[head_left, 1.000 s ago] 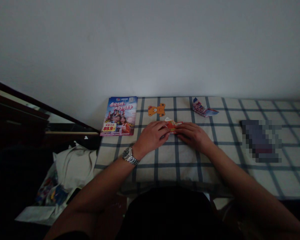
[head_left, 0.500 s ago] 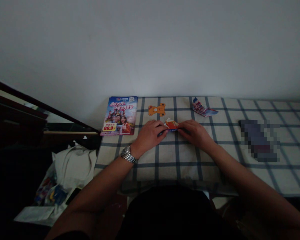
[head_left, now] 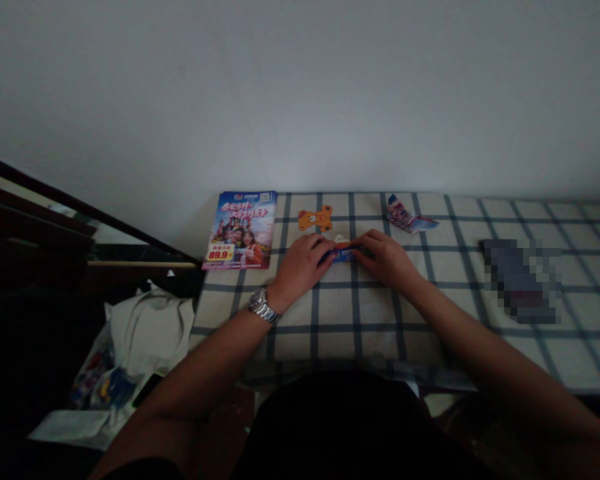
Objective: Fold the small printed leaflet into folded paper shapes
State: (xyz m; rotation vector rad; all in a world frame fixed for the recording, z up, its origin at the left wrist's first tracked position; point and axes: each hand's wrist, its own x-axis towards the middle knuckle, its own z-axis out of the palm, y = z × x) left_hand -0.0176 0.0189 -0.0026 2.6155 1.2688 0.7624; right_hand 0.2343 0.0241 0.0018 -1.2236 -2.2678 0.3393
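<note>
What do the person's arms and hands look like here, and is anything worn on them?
Both forearms are bare, with no sleeves in view. A silver metal-link wristwatch sits on the wrist of the left hand. The right hand shows no watch, ring or glove.

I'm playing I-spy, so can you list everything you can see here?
folded paper: 1, blue-white, between the hands
flyer: 1, blue-pink, table's far left
bear cutout: 1, orange, right of flyer
creased leaflet: 1, red-blue, far middle
blurred thing: 1, dark, right
tablecloth: 1, cream checked, on table
white cloth: 1, floor, left
wristwatch: 1, silver, left wrist
left hand: 1, holds folded paper
right hand: 1, holds folded paper
</note>
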